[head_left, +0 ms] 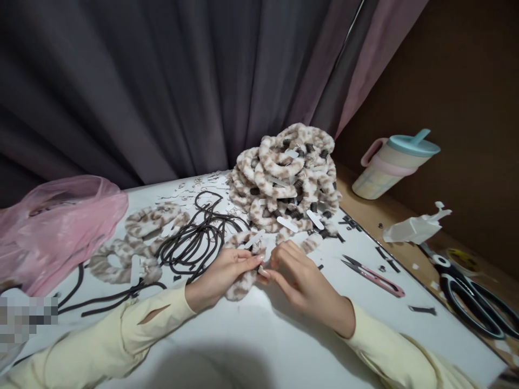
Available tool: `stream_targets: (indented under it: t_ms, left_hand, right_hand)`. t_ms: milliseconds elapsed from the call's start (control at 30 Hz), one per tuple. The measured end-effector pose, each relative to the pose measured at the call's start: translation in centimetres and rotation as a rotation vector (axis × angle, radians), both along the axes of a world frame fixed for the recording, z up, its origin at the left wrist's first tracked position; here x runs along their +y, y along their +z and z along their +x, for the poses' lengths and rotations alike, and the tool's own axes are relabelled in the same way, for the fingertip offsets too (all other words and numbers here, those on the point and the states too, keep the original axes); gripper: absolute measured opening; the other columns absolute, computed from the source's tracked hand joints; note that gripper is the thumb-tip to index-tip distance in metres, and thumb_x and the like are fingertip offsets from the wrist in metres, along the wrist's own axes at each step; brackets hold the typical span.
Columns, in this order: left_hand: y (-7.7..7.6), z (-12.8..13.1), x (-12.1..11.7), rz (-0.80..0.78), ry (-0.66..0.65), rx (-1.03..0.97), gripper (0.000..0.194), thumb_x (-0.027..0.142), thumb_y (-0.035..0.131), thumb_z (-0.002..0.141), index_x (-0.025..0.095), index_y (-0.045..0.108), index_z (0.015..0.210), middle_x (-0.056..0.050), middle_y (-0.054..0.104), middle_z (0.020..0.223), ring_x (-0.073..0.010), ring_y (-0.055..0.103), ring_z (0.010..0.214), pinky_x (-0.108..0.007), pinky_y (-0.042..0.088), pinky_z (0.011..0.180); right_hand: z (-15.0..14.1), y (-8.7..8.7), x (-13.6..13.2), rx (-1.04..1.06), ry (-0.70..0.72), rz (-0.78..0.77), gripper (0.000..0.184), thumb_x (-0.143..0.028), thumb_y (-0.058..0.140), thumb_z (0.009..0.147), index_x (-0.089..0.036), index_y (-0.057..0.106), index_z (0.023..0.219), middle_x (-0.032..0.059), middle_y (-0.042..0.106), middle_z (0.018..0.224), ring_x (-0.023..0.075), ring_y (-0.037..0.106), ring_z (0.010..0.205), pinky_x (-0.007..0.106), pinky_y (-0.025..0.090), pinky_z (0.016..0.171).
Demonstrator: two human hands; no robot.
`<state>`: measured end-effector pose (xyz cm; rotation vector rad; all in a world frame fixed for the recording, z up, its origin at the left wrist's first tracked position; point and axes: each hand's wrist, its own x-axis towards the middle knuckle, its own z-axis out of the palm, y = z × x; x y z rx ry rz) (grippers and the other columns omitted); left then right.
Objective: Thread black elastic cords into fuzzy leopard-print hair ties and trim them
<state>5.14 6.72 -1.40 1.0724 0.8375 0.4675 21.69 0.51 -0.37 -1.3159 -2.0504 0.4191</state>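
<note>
A brown-and-white fluffy strap (pixel 240 287) lies curled under my fingers, low over the white table, with a white flat tab (pixel 254 238) beside it. With thumb and forefinger, my left hand (pixel 232 270) pinches the strap near a small dark piece. My right hand (pixel 298 273) meets it there, fingers curled and thumb pressed to the same end. The fingers partly hide what lies between them. Just beyond my left hand spreads a tangle of dark cord (pixel 206 232). Behind my hands rises a heap of similar fluffy straps (pixel 284 178) with dark cord coils and white tabs.
More fluffy straps (pixel 121 265) and a pink plastic bag (pixel 77 227) are on the left. Pink thread snips (pixel 375 275) and cord scraps (pixel 387 259) lie to the right. Large black scissors (pixel 472 297), a white packet (pixel 416 229) and a lidded cup (pixel 381 173) are on the brown surface.
</note>
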Motion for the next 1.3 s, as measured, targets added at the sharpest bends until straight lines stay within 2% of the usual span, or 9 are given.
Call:
stream_targets:
  t_ms: [167, 333, 467, 700, 833, 1000, 1100, 1200, 1300]
  left_hand:
    - [0.0, 0.0, 0.0, 0.043, 0.029, 0.040, 0.036, 0.043, 0.068, 0.071, 0.012, 0.054, 0.058, 0.005, 0.042, 0.049, -0.0041, 0.033, 0.044, -0.018, 0.023, 0.041]
    - [-0.4, 0.1, -0.1, 0.090, -0.002, 0.033, 0.034, 0.043, 0.066, 0.073, 0.012, 0.057, 0.063, 0.000, 0.053, 0.058, -0.0077, 0.046, 0.055, -0.019, 0.033, 0.050]
    - [-0.8, -0.1, -0.1, 0.144, -0.026, 0.056, 0.035, 0.046, 0.064, 0.075, 0.012, 0.057, 0.065, -0.003, 0.059, 0.064, -0.0105, 0.052, 0.061, -0.021, 0.039, 0.057]
    - [-0.7, -0.2, 0.1, 0.147, -0.134, 0.013, 0.038, 0.049, 0.056, 0.080, 0.012, 0.058, 0.072, -0.004, 0.063, 0.066, -0.0142, 0.060, 0.065, -0.023, 0.047, 0.064]
    - [-0.6, -0.4, 0.1, 0.154, -0.179, -0.015, 0.036, 0.049, 0.054, 0.081, 0.014, 0.056, 0.074, -0.001, 0.060, 0.062, -0.0131, 0.060, 0.061, -0.022, 0.045, 0.059]
    - [-0.6, -0.5, 0.1, 0.150, -0.212, -0.046, 0.034, 0.047, 0.050, 0.084, 0.014, 0.052, 0.080, -0.002, 0.062, 0.064, -0.0152, 0.062, 0.063, -0.023, 0.044, 0.060]
    - [-0.3, -0.5, 0.2, 0.160, -0.213, -0.044, 0.035, 0.048, 0.049, 0.084, 0.013, 0.051, 0.080, -0.003, 0.061, 0.064, -0.0121, 0.057, 0.056, -0.022, 0.040, 0.055]
    - [0.2, -0.4, 0.3, 0.222, -0.142, 0.009, 0.036, 0.049, 0.053, 0.082, 0.013, 0.053, 0.080, -0.001, 0.056, 0.063, -0.0067, 0.045, 0.049, -0.019, 0.031, 0.046]
    - [0.8, -0.3, 0.2, 0.231, -0.072, 0.022, 0.038, 0.050, 0.058, 0.078, 0.012, 0.053, 0.079, 0.002, 0.051, 0.062, -0.0056, 0.041, 0.049, -0.019, 0.027, 0.044]
  right_hand:
    - [-0.1, -0.5, 0.2, -0.190, 0.019, -0.113, 0.026, -0.029, 0.037, 0.095, -0.018, 0.045, 0.072, 0.0021, 0.051, 0.067, 0.0149, 0.047, 0.063, 0.026, 0.035, 0.056]
    - [-0.9, -0.3, -0.1, -0.522, 0.033, 0.096, 0.025, -0.025, 0.038, 0.094, -0.015, 0.052, 0.076, 0.0052, 0.054, 0.067, 0.0179, 0.047, 0.062, 0.029, 0.032, 0.056]
    - [-0.6, 0.1, 0.1, -0.630, 0.158, 0.169, 0.020, -0.018, 0.038, 0.092, -0.014, 0.054, 0.080, 0.0063, 0.056, 0.073, 0.0182, 0.046, 0.065, 0.030, 0.031, 0.058]
    - [0.7, 0.5, 0.4, -0.545, 0.213, 0.152, 0.015, -0.006, 0.040, 0.082, -0.015, 0.051, 0.078, 0.0039, 0.052, 0.072, 0.0170, 0.041, 0.065, 0.029, 0.027, 0.057]
    - [0.8, 0.5, 0.4, -0.527, 0.202, 0.177, 0.016, -0.004, 0.039, 0.079, -0.015, 0.050, 0.076, 0.0035, 0.051, 0.070, 0.0168, 0.039, 0.065, 0.029, 0.026, 0.057]
    - [1.0, 0.3, 0.4, -0.504, 0.197, 0.211, 0.019, -0.001, 0.037, 0.074, -0.016, 0.050, 0.073, 0.0035, 0.049, 0.066, 0.0170, 0.038, 0.063, 0.028, 0.025, 0.057]
    - [0.8, 0.1, 0.2, -0.420, 0.158, 0.181, 0.021, -0.003, 0.034, 0.079, -0.015, 0.050, 0.074, 0.0045, 0.050, 0.067, 0.0169, 0.039, 0.063, 0.028, 0.026, 0.056]
    - [0.4, 0.1, 0.1, -0.157, 0.037, -0.004, 0.020, -0.019, 0.036, 0.091, -0.016, 0.049, 0.076, 0.0017, 0.049, 0.065, 0.0134, 0.041, 0.058, 0.025, 0.028, 0.054]
    - [-0.2, 0.0, 0.2, 0.132, -0.064, -0.311, 0.030, -0.044, 0.051, 0.086, -0.016, 0.050, 0.075, -0.0038, 0.044, 0.058, 0.0093, 0.038, 0.052, 0.022, 0.028, 0.050]
